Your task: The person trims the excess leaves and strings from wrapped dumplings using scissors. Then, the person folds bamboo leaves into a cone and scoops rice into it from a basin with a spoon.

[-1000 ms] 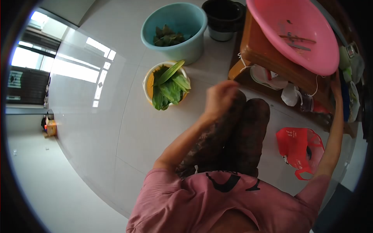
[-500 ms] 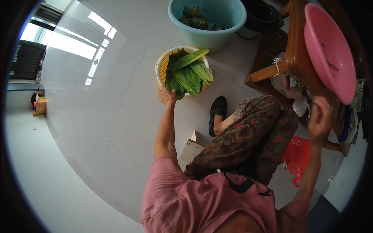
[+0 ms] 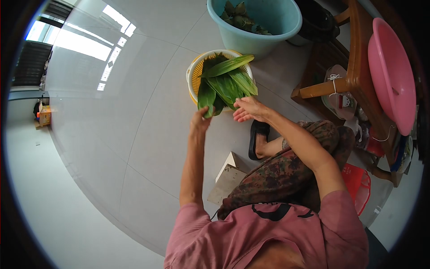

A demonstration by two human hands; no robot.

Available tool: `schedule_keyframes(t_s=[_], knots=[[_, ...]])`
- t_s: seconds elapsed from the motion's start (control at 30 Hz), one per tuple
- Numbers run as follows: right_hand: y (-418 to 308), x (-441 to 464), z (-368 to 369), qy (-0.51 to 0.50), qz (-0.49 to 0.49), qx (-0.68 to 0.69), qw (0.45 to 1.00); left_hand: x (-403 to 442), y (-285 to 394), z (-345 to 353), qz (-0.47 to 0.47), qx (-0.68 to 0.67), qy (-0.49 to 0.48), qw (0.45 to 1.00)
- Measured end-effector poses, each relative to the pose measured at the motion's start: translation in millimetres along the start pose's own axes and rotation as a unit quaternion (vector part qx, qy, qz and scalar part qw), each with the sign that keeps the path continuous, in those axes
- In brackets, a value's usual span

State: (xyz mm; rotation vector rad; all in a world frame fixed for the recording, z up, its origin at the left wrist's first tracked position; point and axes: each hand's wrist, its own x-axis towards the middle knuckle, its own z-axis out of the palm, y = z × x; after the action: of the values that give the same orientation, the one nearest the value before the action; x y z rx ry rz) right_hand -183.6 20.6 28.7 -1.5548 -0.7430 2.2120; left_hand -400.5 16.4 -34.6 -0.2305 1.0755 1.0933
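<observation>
Broad, long green leaves (image 3: 227, 86) lie piled in a round yellow-and-white plastic basket (image 3: 194, 75) on the floor, some hanging over its near rim. At the basket's near left, my left hand (image 3: 200, 119) pinches the tip of a leaf (image 3: 206, 99) between thumb and fingers. My right hand (image 3: 249, 109) is beside the near right edge of the pile, its fingers stretched out and apart, with nothing visible in it. Whether its fingertips touch the leaves I cannot tell.
Behind the basket stands a light blue tub (image 3: 255, 41) with green leaf-wrapped bundles (image 3: 239, 19) inside. On the right, a pink basin (image 3: 392, 76) rests on a wooden stand (image 3: 358, 62). A red bag (image 3: 357, 184) lies near my knees, and a shoe (image 3: 257, 139) is below the basket.
My right hand has come from beside the wooden stand over to the leaves. The left hand, earlier spread at the basket's rim, now pinches a leaf. The view has shifted slightly.
</observation>
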Motion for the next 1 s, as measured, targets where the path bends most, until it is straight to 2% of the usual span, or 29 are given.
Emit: schedule_keyframes(t_s=[0.1,0.13,0.23,0.27,0.37,0.4,0.5,0.57,0.6,0.63,0.7,0.73,0.83,0.87,0.97,1.0], knots=[[12.5,12.1,12.4,-0.029,0.043,0.101,0.994,-45.1,-44.2,-10.8,0.037,0.090,-0.080,0.992],[13.0,15.5,10.5,-0.113,0.043,0.108,0.987,-59.3,-61.1,-9.1,0.044,0.081,-0.080,0.992],[27.1,24.0,15.6,-0.066,0.017,0.001,0.998,-99.6,-102.5,7.6,0.087,0.056,-0.025,0.994],[34.2,28.9,20.1,-0.005,-0.018,0.035,0.999,-108.0,-106.0,9.9,0.078,0.069,-0.042,0.994],[33.7,30.6,6.4,0.052,-0.049,-0.131,0.989,-104.0,-98.2,-6.2,-0.038,0.149,-0.077,0.985],[30.9,27.9,3.8,0.101,-0.087,-0.181,0.974,-101.8,-93.1,-9.6,-0.044,0.150,-0.068,0.985],[2.5,18.8,-14.9,0.264,-0.158,-0.344,0.887,-79.5,-69.3,-10.2,0.047,0.234,-0.055,0.969],[-5.3,24.3,-36.9,0.306,-0.195,-0.206,0.909,-52.2,-50.2,3.9,0.108,0.309,-0.062,0.943],[-6.6,26.5,-46.6,0.287,-0.212,-0.106,0.928,-36.3,-43.3,15.9,0.111,0.310,-0.085,0.940],[-9.7,23.3,-48.5,0.283,-0.218,-0.068,0.932,-18.4,-38.4,30.7,0.113,0.311,-0.109,0.937],[-17.3,13.3,-53.2,0.275,-0.229,0.009,0.934,37.8,-39.9,52.4,0.068,0.263,-0.143,0.952],[-15.7,17.3,-61.7,0.287,-0.205,0.007,0.936,61.3,-42.5,67.4,0.045,0.235,-0.095,0.966],[-40.9,-11.8,-57.1,0.393,-0.258,-0.122,0.874,134.3,-52.2,102.1,-0.029,0.087,0.001,0.996],[-52.9,-28.4,-53.5,0.418,-0.249,-0.166,0.858,150.5,-55.0,110.3,-0.054,0.028,0.026,0.998],[-58.1,-44.2,-64.4,0.419,-0.323,-0.142,0.836,171.5,-67.3,127.8,-0.045,-0.043,0.066,0.996],[-57.5,-45.2,-66.0,0.426,-0.334,-0.139,0.829,180.7,-72.3,126.5,-0.020,-0.016,0.064,0.998]])
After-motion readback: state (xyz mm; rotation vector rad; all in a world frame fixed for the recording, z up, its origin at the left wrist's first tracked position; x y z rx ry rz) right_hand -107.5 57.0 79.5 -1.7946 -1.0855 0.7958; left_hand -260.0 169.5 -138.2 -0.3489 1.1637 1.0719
